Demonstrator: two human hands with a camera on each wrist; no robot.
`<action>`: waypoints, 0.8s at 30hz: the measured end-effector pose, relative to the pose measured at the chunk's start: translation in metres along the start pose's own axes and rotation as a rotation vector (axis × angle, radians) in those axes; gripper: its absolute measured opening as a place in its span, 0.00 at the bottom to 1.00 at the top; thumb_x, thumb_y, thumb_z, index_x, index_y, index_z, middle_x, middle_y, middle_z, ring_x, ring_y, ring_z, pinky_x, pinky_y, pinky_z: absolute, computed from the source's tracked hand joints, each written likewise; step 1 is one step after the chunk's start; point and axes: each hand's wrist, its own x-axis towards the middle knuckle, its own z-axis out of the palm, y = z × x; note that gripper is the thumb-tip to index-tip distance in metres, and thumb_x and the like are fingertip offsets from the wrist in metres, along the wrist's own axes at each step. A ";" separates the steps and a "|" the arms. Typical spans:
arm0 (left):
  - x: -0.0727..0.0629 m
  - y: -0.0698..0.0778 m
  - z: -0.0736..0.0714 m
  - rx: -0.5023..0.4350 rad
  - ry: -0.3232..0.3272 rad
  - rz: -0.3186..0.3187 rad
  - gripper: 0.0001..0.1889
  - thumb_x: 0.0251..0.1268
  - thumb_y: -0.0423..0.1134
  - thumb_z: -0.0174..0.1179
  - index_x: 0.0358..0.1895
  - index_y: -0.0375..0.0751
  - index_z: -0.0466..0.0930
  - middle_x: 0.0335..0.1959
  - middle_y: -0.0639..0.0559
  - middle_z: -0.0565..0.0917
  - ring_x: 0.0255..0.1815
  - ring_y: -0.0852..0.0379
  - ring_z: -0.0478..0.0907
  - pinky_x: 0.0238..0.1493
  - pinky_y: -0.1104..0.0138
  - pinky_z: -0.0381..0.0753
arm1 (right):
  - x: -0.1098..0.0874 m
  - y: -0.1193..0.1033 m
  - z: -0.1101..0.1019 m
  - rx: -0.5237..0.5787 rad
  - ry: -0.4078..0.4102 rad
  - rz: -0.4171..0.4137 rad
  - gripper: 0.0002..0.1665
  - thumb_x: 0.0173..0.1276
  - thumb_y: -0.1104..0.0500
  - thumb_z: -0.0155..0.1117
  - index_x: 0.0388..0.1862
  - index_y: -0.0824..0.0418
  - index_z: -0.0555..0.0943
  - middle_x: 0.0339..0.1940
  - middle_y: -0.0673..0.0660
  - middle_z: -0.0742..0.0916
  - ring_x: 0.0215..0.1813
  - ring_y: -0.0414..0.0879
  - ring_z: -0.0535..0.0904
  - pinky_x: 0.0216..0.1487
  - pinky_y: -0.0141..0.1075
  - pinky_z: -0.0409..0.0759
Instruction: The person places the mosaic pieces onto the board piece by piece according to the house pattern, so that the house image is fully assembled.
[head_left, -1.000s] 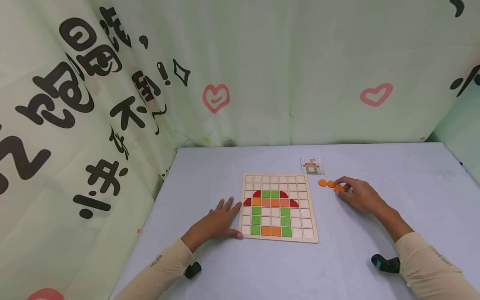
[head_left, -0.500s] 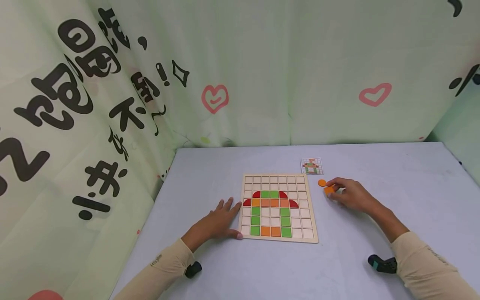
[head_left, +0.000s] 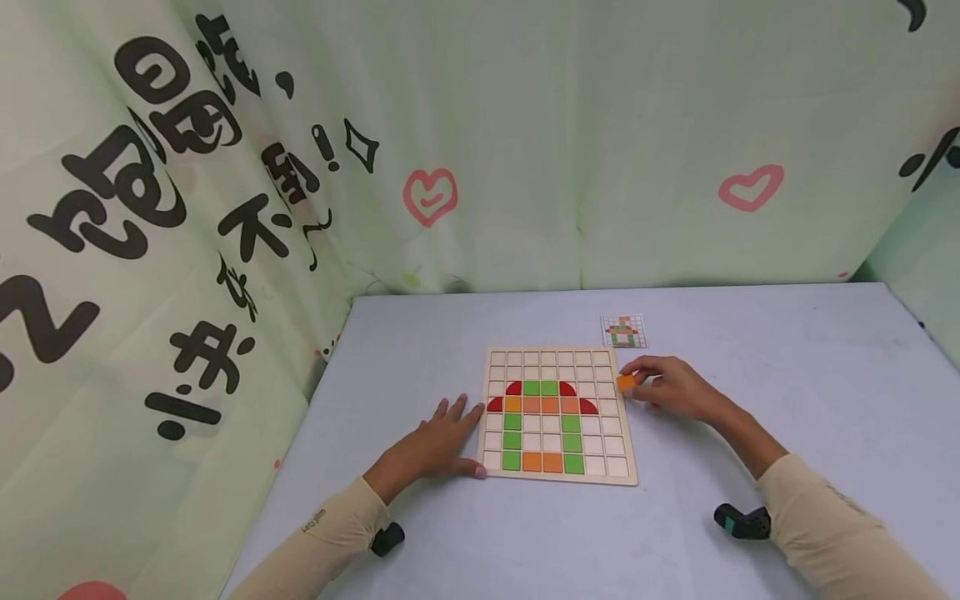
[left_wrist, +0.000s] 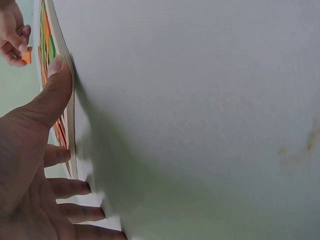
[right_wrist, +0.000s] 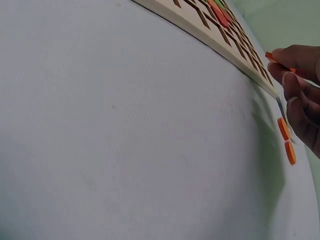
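A wooden grid board lies flat on the table, its cells partly filled with green and orange squares and red quarter-round pieces. My left hand rests along the board's left edge, fingers spread, with the thumb at the near corner. In the left wrist view that thumb presses on the board's rim. Between thumb and fingers, my right hand pinches an orange square tile right at the board's right edge. The right wrist view shows the tile raised above the rim.
A small pattern card with a coloured grid figure lies just beyond the board's far right corner. Two orange discs lie on the table below the right hand, hidden in the head view. A printed curtain hangs behind the table.
My right hand has lifted the orange square tile from beside the orange discs and carried it left to the board's edge. The left hand and board have stayed put.
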 end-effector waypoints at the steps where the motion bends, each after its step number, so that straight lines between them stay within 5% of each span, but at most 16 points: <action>1: 0.000 0.000 0.000 0.000 -0.002 -0.002 0.54 0.52 0.64 0.72 0.80 0.51 0.54 0.82 0.41 0.54 0.81 0.32 0.50 0.66 0.34 0.67 | 0.002 -0.002 0.001 0.003 0.000 -0.007 0.20 0.66 0.64 0.69 0.55 0.68 0.80 0.39 0.60 0.83 0.24 0.43 0.75 0.26 0.31 0.78; 21: 0.003 -0.001 0.003 -0.007 0.003 -0.009 0.55 0.51 0.65 0.71 0.81 0.52 0.54 0.82 0.42 0.54 0.81 0.33 0.49 0.67 0.33 0.65 | 0.034 -0.023 0.022 -0.016 -0.017 -0.078 0.18 0.64 0.62 0.71 0.52 0.66 0.82 0.36 0.56 0.82 0.37 0.46 0.78 0.28 0.32 0.78; 24: 0.003 -0.002 0.003 -0.008 0.001 -0.010 0.55 0.51 0.65 0.72 0.81 0.52 0.54 0.82 0.42 0.54 0.81 0.33 0.49 0.67 0.33 0.65 | 0.039 -0.028 0.027 -0.007 -0.027 -0.058 0.18 0.65 0.62 0.71 0.52 0.66 0.81 0.36 0.57 0.82 0.33 0.46 0.77 0.27 0.32 0.78</action>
